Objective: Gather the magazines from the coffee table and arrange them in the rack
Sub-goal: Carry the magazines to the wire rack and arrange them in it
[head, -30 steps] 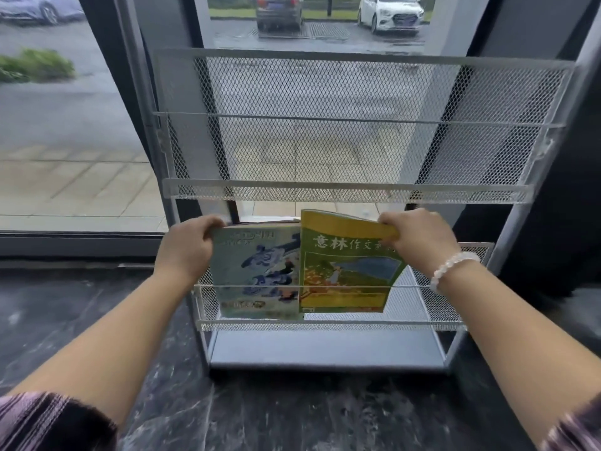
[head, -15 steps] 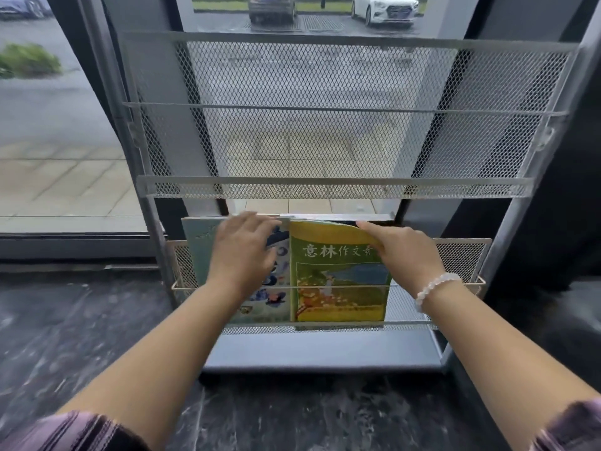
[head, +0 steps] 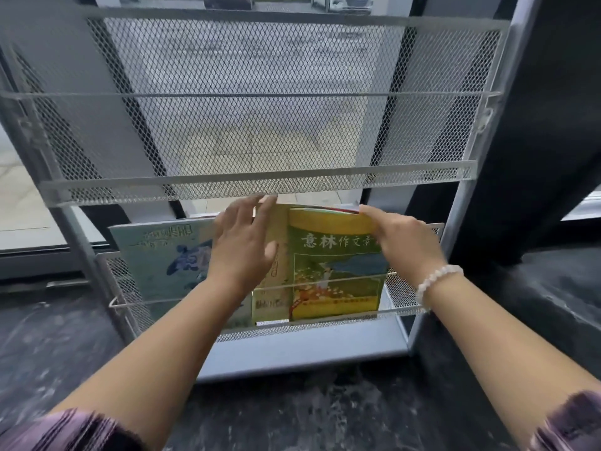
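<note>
Dark marbled floor [head: 292, 415] runs under a grey mesh rack [head: 260, 183]. Its lower shelf holds a teal magazine [head: 162, 255] and a yellow-green magazine [head: 335, 271]. Left hand [head: 242, 242] lies flat, fingers spread, across them; right hand [head: 403, 239] pinches the yellow-green one's top corner.

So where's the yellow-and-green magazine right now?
In the head view, the yellow-and-green magazine stands in the lower pocket of the grey mesh rack, right of centre, beside the pale blue magazine, with the right hand at its top edge.
</note>
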Demonstrator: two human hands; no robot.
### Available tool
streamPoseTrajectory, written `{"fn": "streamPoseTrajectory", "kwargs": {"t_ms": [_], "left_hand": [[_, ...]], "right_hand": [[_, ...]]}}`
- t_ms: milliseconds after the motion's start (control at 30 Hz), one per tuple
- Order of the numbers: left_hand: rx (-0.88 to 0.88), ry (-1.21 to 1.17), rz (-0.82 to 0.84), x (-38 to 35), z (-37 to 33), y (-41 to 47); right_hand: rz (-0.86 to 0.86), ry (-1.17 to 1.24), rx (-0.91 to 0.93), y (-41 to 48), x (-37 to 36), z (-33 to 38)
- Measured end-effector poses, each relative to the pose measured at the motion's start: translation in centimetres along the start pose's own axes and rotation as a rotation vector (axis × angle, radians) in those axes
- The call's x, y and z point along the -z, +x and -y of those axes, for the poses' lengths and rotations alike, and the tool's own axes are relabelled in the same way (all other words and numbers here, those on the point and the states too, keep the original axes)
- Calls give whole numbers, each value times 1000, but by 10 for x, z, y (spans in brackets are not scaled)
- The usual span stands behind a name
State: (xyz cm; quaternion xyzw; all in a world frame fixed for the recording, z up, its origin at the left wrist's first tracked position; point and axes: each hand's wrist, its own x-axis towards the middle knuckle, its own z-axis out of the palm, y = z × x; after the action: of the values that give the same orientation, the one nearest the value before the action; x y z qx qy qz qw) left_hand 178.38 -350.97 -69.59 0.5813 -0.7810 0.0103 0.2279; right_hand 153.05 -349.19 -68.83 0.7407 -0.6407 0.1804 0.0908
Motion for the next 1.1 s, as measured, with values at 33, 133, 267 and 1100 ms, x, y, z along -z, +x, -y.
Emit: {"fn": "streamPoseTrajectory", "kwargs": {"t_ms": [33,133,267,1100], "left_hand": [[-10,7,4,-2,-2,2],[-15,21,5,-3,-5,6],[-18,98,-37,-1,-4,12],[96,-421,-247,74,28,8]], "right_hand": [[14,-15,-15,2,2,-7],[48,-60,-67,5,13,-24],[58,-149,-106,10,22,-45],[304,583,44,16,34,52]]}}
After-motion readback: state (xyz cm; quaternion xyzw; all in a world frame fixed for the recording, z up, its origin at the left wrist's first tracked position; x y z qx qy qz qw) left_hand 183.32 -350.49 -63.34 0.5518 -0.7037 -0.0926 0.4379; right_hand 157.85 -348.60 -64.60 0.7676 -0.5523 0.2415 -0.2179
